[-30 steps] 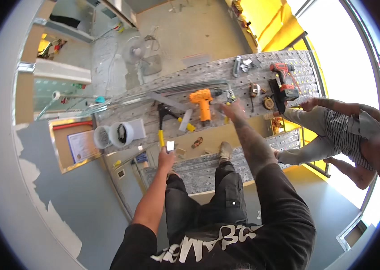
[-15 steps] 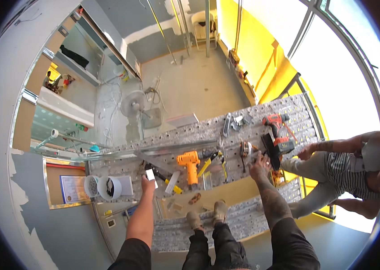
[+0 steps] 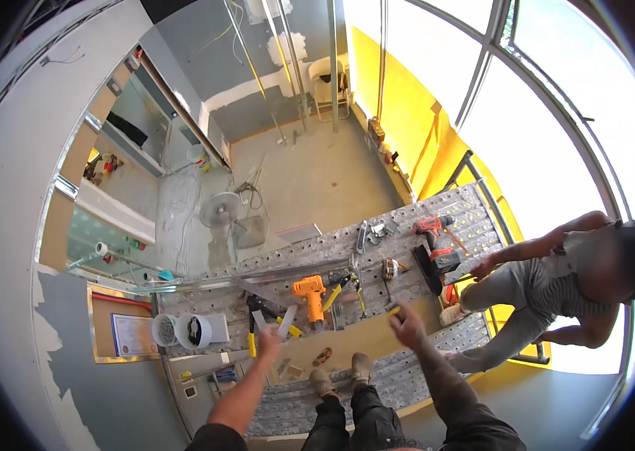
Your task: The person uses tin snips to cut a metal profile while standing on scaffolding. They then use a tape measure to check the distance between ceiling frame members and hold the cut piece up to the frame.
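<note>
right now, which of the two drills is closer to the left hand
The orange drill, beyond the left hand; the red-and-black drill lies farther right, near the co-worker.

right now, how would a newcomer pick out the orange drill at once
Find the farther of the two grey perforated platforms, across the middle of the view. Near its front edge, beyond and slightly right of the person's left hand, lies an orange drill. Its orange body sets it apart from the red-and-black drill farther right on the platform.
</note>
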Demonstrator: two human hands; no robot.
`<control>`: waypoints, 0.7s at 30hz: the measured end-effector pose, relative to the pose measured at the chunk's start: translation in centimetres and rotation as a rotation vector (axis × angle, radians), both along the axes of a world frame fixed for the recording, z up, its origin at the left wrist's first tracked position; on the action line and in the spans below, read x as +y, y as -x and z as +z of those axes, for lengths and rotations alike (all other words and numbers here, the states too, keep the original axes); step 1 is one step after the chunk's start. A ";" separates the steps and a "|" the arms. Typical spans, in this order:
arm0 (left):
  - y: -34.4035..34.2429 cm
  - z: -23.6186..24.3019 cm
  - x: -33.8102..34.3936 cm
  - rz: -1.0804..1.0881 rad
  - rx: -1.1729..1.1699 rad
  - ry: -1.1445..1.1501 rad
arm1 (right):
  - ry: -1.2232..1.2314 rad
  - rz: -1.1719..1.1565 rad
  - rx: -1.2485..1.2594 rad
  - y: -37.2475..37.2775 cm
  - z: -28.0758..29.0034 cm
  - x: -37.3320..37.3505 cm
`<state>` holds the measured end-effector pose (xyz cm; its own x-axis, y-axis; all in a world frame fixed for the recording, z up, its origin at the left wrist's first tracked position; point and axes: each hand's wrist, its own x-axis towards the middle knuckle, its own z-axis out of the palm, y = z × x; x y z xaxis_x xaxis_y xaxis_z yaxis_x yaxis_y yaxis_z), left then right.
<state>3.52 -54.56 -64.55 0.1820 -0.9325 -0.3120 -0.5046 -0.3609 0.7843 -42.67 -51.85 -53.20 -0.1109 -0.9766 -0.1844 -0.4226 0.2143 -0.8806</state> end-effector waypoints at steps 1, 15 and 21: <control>4.8 2.8 1.6 -0.022 0.296 -0.156 | -0.101 0.111 -0.036 -1.4 2.4 1.8; 14.4 36.3 6.5 -0.441 0.706 -0.386 | 0.048 0.318 0.303 -8.9 26.4 13.7; 3.6 40.8 -7.2 -0.204 0.773 -0.212 | -0.137 0.104 0.115 -6.1 24.0 24.9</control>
